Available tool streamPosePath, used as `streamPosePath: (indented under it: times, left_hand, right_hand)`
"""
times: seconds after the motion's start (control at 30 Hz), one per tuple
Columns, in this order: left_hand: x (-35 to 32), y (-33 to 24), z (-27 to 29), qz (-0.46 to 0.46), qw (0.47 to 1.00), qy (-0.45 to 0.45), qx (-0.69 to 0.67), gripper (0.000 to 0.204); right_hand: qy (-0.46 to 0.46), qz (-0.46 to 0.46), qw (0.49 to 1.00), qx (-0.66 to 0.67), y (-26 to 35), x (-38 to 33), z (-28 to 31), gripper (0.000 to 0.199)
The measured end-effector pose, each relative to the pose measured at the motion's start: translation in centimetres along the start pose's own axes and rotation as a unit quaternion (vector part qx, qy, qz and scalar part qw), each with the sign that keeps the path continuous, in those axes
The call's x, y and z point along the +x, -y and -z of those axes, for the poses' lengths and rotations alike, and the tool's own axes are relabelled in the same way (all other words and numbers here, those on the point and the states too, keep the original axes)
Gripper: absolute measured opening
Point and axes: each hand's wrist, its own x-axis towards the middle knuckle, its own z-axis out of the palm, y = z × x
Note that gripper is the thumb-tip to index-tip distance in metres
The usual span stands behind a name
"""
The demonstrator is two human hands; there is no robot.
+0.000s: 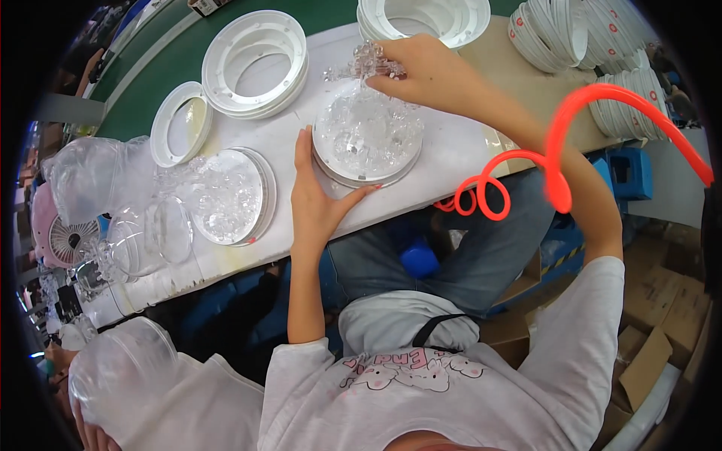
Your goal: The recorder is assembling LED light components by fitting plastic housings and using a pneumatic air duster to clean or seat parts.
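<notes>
A round white tray (pixel 322 154) heaped with small clear plastic pieces (pixel 370 129) sits on the white tabletop in front of me. My left hand (pixel 320 194) lies along its left and near rim, thumb and fingers spread apart. Over the tray's far edge, my right hand (pixel 421 69) pinches a bunch of clear plastic pieces (pixel 367 62), some sticking out past the fingertips. What kind of part these are is too small to tell. To the left, a second round white tray (pixel 265 203) holds a similar heap of clear pieces.
White rings (pixel 218 84) are stacked beyond my left hand, with more rings (pixel 364 22) at the far edge. White round frames (pixel 553 41) stand in piles at far right. A coiled red hose (pixel 556 177) hangs beside my right arm. Clear bags and domes (pixel 128 240) lie left.
</notes>
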Motion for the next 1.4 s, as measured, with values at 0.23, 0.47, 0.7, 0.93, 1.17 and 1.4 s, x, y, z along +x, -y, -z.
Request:
streamPosePath:
  times: [0.23, 0.47, 0.7, 0.93, 1.17, 1.4]
  left_hand:
    - [0.5, -0.7, -0.3, -0.006, 1.000, 0.013, -0.005, 0.116]
    - [0.5, -0.6, -0.6, -0.028, 0.999, -0.013, 0.010, 0.111]
    - [0.7, -0.9, -0.2, -0.007, 1.000, 0.016, 0.006, 0.109]
    - [0.2, 0.3, 0.3, -0.014, 0.998, 0.013, 0.061, 0.106]
    - [0.6, -0.4, -0.7, -0.047, 0.996, 0.011, 0.069, 0.102]
    - [0.6, -0.6, -0.4, -0.042, 0.997, 0.015, 0.066, 0.104]
  right_hand:
    - [0.014, -0.020, 0.999, -0.023, 0.4, -0.1, 0.3, 0.027]
    - [0.007, -0.022, 1.000, -0.022, -0.1, -0.2, -0.3, 0.025]
    - [0.027, 0.002, 0.999, -0.031, -0.3, 0.3, 0.0, 0.024]
    - [0.052, -0.025, 0.997, -0.042, 0.2, 0.7, -1.7, 0.021]
    - [0.042, -0.047, 0.995, -0.079, -0.1, -0.5, -1.1, 0.020]
    - [0.053, -0.072, 0.994, -0.062, 0.2, -0.2, -1.1, 0.020]
